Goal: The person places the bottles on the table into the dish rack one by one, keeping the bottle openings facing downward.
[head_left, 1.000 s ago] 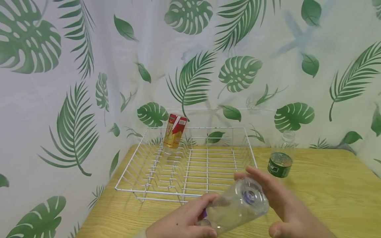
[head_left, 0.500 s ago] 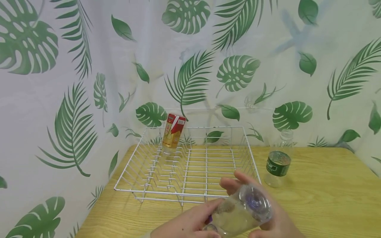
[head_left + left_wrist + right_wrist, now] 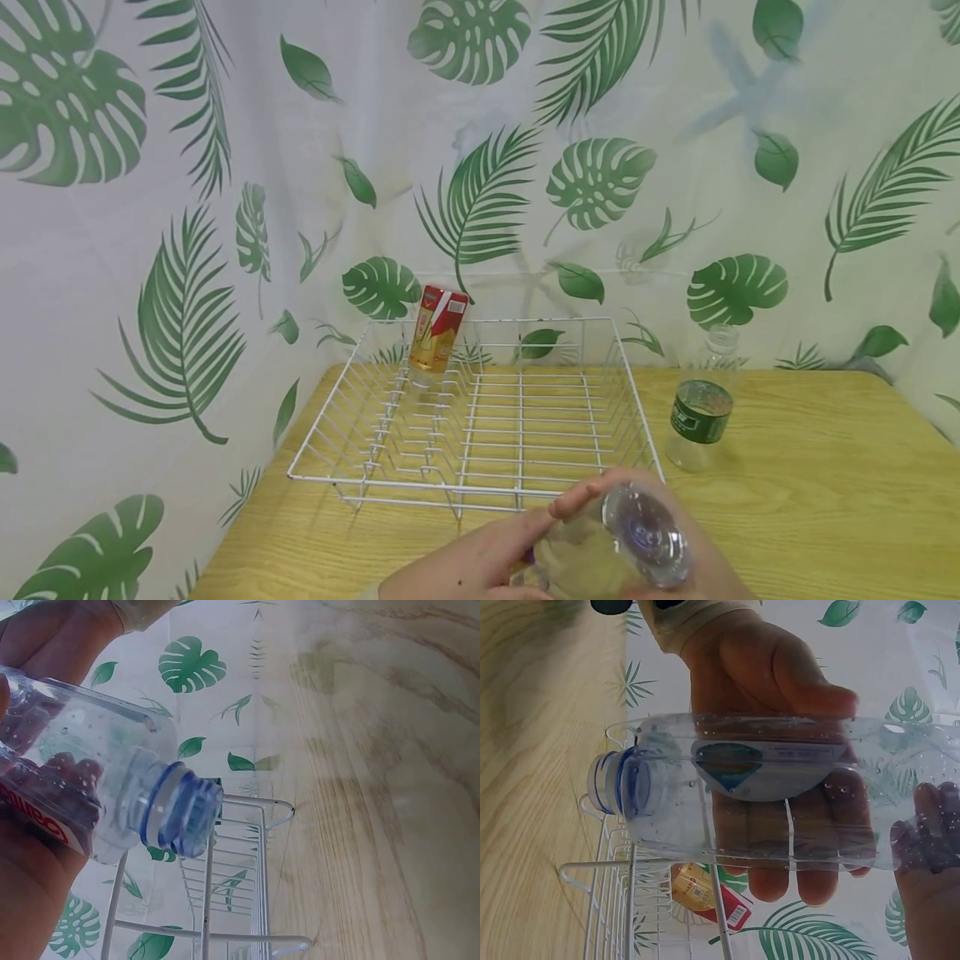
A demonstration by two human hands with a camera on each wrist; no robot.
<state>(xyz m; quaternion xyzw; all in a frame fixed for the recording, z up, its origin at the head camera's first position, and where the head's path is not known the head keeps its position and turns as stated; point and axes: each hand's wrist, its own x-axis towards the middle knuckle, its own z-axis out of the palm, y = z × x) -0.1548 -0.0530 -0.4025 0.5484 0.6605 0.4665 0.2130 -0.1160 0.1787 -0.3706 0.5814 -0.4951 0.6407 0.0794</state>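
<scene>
A clear plastic bottle (image 3: 585,560) is held tilted in front of the rack, its base up and to the right. Its uncapped neck with a blue ring (image 3: 180,810) points down towards the table in both wrist views. My left hand (image 3: 472,557) grips it near the neck end. At the base end, my right hand (image 3: 701,546) curls its fingers over the bottle. A label with red lettering (image 3: 37,814) shows in the left wrist view, and water drops cling to the plastic (image 3: 840,787). Part of each hand's grip is hidden.
A white wire dish rack (image 3: 521,489) stands on the wooden table (image 3: 825,492). A red and gold package (image 3: 437,327) leans in its back left. Right of the rack stands a clear bottle with a green label (image 3: 701,412). A leaf-patterned curtain (image 3: 675,100) hangs behind.
My right hand has moved left and its spread fingers have come down over the bottle's base end. The bottle has shifted slightly right and down; the left hand keeps its grip.
</scene>
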